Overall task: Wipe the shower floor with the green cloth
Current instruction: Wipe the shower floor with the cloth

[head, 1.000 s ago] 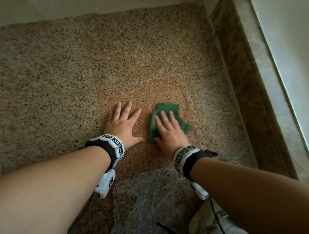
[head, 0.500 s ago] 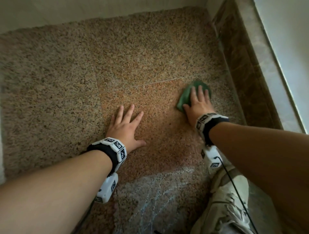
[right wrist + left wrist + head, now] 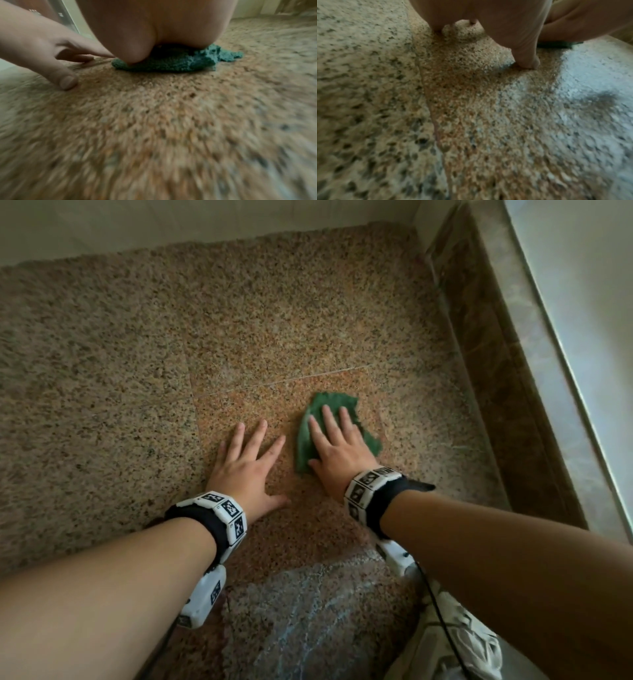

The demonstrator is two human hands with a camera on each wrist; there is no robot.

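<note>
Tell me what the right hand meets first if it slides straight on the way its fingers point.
Probably nothing soon: the right hand, flat on the crumpled green cloth, points across bare speckled granite floor toward the far pale wall.

The speckled granite shower floor (image 3: 274,313) carries the crumpled green cloth (image 3: 305,440) and both flat hands.

Cloth and right hand came back toward the left hand

Half a second before, the right hand (image 3: 337,451) pressed the green cloth (image 3: 305,440) far out from the left hand (image 3: 245,470), near the dark stone curb (image 3: 493,378). Then it slid with flat fingers back over the shower floor (image 3: 137,371), and the cloth lay again just beside the left hand, away from the curb. The pale trouser knee (image 3: 455,642) showed less than a moment earlier.
</note>
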